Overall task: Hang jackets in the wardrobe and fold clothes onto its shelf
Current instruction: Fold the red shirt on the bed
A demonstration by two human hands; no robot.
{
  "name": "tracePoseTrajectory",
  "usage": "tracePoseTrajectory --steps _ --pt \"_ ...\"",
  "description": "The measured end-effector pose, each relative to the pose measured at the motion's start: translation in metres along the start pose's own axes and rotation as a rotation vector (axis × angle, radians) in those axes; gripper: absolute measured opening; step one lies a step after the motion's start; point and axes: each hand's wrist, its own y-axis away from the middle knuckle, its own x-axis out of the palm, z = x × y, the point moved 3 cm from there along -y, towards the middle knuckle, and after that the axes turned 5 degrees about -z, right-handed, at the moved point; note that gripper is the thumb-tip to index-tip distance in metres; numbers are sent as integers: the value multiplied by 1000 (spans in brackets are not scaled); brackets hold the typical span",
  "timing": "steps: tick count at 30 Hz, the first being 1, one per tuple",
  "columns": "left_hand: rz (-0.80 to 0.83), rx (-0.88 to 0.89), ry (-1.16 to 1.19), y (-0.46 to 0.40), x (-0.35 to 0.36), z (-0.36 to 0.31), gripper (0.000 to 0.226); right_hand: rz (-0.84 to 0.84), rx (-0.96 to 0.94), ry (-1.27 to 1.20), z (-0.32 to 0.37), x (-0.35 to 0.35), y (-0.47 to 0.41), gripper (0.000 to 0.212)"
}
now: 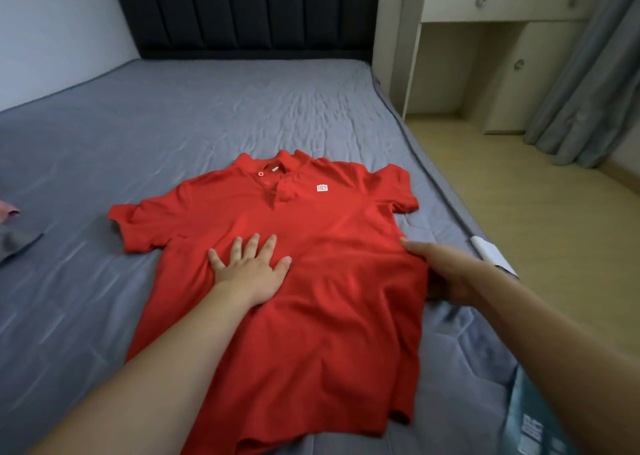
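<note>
Left hand (250,270) presses flat on red polo shirt (311,281); right hand (446,274) grips its side edge.

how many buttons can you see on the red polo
2. Both sit on the placket of the red polo, below the collar: the upper button and the lower button just beneath it. More may be hidden under the placket fold.

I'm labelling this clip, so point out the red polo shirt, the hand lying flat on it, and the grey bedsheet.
red polo shirt (322,316): head view, lower front panel.
left hand (251,269): head view, back of hand.
grey bedsheet (207,108): head view, bare stretch.
</note>
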Motion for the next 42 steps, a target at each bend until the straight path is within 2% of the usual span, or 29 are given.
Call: tracePoseTrajectory --steps 2,5,7,10,13,15,16,18,20,21,23,24,25,26,28,29,31,33,35,37,38,39,40,41,42 --pt "10 -3 -17 6 1 -1 69 223 138 35 -20 14 16 28" --pt "23 -17 -18 11 -2 -4 68 353 149 -31 -30 13 28 29" --pt "35 -21 -24 11 -3 -5 68 338 106 -121 -25 1 34 30" --pt "68 -40 -34 10 -3 -7 67 164 66 -156 -18 -20 38 28" --pt "93 -47 -44 11 -7 -11 67 118 203 157 -26 -24 46 35" --pt "87 -33 -51 19 -9 -13 67 252 278 321 -32 -21 58 54" --pt "91 -23 -51 26 -11 -13 68 348 291 321 -33 -20 62 60" --pt "118 21 -56 50 -16 -13 69 503 289 334 -32 -16 71 49" --pt "90 159 -88 82 -28 -15 70 502 215 484 -31 -11 79 19" --pt "7 283 -100 101 -37 -16 70 464 170 527 -29 -8 81 17" --pt "-212 606 -63 144 -53 -19 69 449 143 411 -22 -3 83 31" --pt "-249 755 -53 166 -57 -21 66 450 164 314 -16 -2 84 39" --pt "-237 856 -90 183 -56 -22 64 449 192 248 -10 -3 84 42" --pt "-123 868 -168 192 -54 -25 64 446 222 240 -5 -5 86 39" --pt "24 769 -339 192 -53 -32 57 401 312 416 0 -8 89 10" --pt "33 721 -379 187 -56 -37 49 377 389 590 -3 -12 90 5" --pt "92 710 -474 176 -60 -48 34 317 597 940 -14 -23 91 25" --pt "317 721 -500 175 -56 -54 33 271 684 1283 -17 -25 97 31" --pt "587 702 -518 189 -50 -53 44 171 499 1641 -5 -14 96 27" --pt "830 630 -465 204 -49 -44 43 75 420 1889 12 9 97 25" --pt "951 532 -329 204 -52 -38 36 35 372 1987 19 25 96 32" --pt "1034 402 -148 198 -54 -30 31 -25 208 2034 24 45 89 35" --pt "1031 287 24 184 -56 -19 28 -110 -30 2028 27 68 79 34" --pt "909 206 163 165 -60 -5 24 -196 -274 1952 30 94 71 33" --pt "690 156 229 143 -65 14 21 -258 -469 1834 30 119 66 37"
